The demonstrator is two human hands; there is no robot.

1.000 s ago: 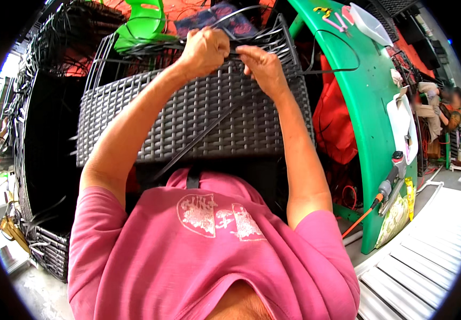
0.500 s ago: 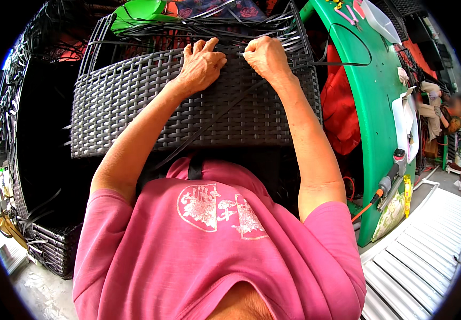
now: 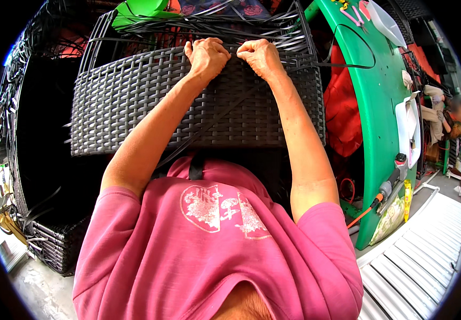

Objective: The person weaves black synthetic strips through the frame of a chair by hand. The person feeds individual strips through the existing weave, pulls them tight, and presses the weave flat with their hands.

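Observation:
A dark woven panel (image 3: 134, 101) of flat glossy strips stands in front of me, its top edge bowed slightly upward. My left hand (image 3: 209, 57) rests over that edge, its fingers bent and close together, the thumb side toward the middle; what its fingertips hold is hidden. Just right of it, my right hand (image 3: 261, 57) is closed in a pinch, thumb against forefinger, on a dark strip at the edge that barely shows. Loose dark strips (image 3: 281, 34) lie in a tangle behind both hands. One long strip runs slantwise down the panel's front toward my body.
To the right is a green table (image 3: 372, 106) with a white tray (image 3: 409, 130), pink-handled tool (image 3: 352, 17) and a corded power tool (image 3: 393, 181) at its side. A green bowl (image 3: 140, 13) sits behind the panel. Another dark woven frame (image 3: 20, 160) stands left. A person sits far right.
My left hand has moved slightly right, its spread fingers now drawn together. My right hand has turned a little and stays at the panel's top edge. The hands are closer together.

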